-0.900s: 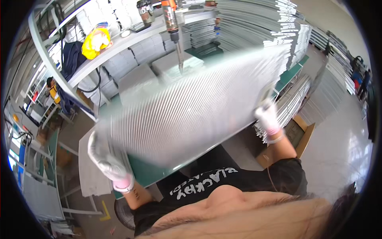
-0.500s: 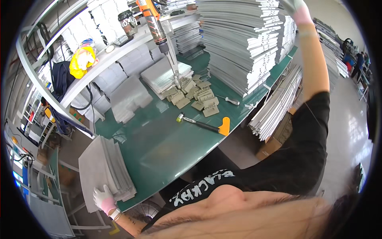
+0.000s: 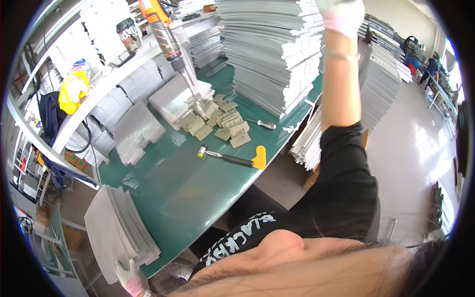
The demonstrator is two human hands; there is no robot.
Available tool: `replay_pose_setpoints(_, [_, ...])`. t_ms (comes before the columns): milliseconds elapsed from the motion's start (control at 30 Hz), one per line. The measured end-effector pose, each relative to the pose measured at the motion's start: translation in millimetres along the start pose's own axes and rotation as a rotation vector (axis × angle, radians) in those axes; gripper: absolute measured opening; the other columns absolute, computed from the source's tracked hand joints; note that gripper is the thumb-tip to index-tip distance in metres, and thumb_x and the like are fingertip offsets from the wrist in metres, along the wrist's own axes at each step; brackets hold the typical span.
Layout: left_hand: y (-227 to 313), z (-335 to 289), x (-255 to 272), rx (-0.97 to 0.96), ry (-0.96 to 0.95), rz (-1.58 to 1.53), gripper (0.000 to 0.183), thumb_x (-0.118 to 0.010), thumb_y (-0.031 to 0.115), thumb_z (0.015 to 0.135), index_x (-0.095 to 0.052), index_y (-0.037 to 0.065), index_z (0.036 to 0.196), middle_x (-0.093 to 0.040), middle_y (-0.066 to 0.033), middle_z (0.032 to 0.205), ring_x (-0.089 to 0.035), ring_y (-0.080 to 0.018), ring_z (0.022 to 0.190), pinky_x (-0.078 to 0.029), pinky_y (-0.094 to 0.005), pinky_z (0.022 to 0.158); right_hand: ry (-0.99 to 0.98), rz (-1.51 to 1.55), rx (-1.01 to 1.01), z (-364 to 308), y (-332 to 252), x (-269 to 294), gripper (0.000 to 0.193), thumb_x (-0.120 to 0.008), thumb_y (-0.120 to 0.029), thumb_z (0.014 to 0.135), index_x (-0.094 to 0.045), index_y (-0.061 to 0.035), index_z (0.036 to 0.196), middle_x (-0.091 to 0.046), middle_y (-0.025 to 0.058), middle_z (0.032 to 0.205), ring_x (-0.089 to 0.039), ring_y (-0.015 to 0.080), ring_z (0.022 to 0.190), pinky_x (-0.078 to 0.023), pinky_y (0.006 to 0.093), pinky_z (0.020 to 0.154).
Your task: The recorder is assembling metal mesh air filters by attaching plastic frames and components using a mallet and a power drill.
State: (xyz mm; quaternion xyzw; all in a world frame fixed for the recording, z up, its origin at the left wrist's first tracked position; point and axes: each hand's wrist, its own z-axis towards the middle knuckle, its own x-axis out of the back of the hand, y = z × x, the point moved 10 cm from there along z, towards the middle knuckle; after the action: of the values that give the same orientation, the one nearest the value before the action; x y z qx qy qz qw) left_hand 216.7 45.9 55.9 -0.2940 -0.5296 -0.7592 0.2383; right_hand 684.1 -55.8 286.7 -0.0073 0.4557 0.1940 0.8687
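My left hand (image 3: 128, 278), in a white and pink glove, rests with fingers apart against the near corner of a stack of flat grey sheets (image 3: 116, 227) at the table's left end. Raised high, my gloved right hand (image 3: 343, 17) is at the top edge of the view, beside a tall stack of similar pale sheets (image 3: 267, 64). Its fingers are cut off by the picture's edge, so what they hold, if anything, does not show.
A green table (image 3: 173, 193) bears a hammer (image 3: 230, 158) joined to a yellow piece, a screwdriver (image 3: 262, 123) and several beige plates (image 3: 232, 121). An orange power driver (image 3: 161, 29) hangs above. A shelf (image 3: 111, 72) runs along the back; more sheets (image 3: 307, 143) stand below the right edge.
The whole view has swung to the right, so the table things sit further left. My right hand shows more fully beside the tall stack. My left hand stays at the grey sheets.
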Motion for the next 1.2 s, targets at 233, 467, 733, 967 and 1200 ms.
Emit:
replay_pose_setpoints(233, [334,13,-52,-1.068,-0.104,-1.960,0.011,-0.048,0.006,0.096,-0.056,0.000,0.090,-0.062,-0.0111,0.092,-0.059,-0.0175,0.078,-0.051,-0.0282,0.072,-0.309,0.786,-0.407,-161,56,-49,0.022,-0.047,-0.009,0.099,-0.060,0.0003,0.114,-0.068,0.0127,0.095,-0.067,0.0173,0.087,-0.055,0.0299,0.073])
replay_pose_setpoints(467, [313,-33,-48,-1.179,-0.444,-1.933,0.011,-0.058,0.004,0.078,-0.065,0.004,0.069,-0.065,-0.0071,0.073,-0.063,-0.0151,0.067,-0.050,-0.0261,0.060,-0.299,1.348,-0.609,-226,33,-73,0.015,-0.049,-0.008,0.097,-0.063,-0.0091,0.091,-0.062,0.0005,0.080,-0.059,0.0133,0.073,-0.052,0.0353,0.078])
replay_pose_setpoints(733, [318,-51,-54,-0.998,-0.790,-1.954,0.012,-0.070,0.009,0.069,-0.070,0.011,0.057,-0.064,-0.0040,0.064,-0.066,-0.0188,0.063,-0.053,-0.0286,0.054,-0.377,1.697,-0.737,-254,42,-108,0.018,-0.048,0.004,0.091,-0.061,0.0012,0.103,-0.061,0.0101,0.086,-0.060,0.0191,0.077,-0.051,0.0389,0.080])
replay_pose_setpoints(967, [279,-87,1,-1.393,0.336,-1.404,0.005,-0.068,0.016,0.058,-0.065,0.013,0.057,-0.061,-0.0010,0.062,-0.062,-0.0214,0.062,-0.049,-0.0340,0.059,-0.486,1.718,-0.667,-263,42,-106,0.018,-0.051,0.000,0.091,-0.060,0.0030,0.106,-0.063,0.0141,0.089,-0.063,0.0216,0.079,-0.052,0.0387,0.078])
replay_pose_setpoints(1200, [35,-63,-9,-0.684,0.050,-0.177,0.041,-0.076,0.033,0.072,-0.062,0.009,0.103,-0.063,-0.0117,0.100,-0.062,-0.0265,0.089,-0.047,-0.0407,0.079,-0.477,1.555,-0.621,-276,52,-102,0.011,-0.051,-0.005,0.094,-0.062,-0.0019,0.095,-0.066,0.0117,0.083,-0.066,0.0179,0.073,-0.053,0.0330,0.069])
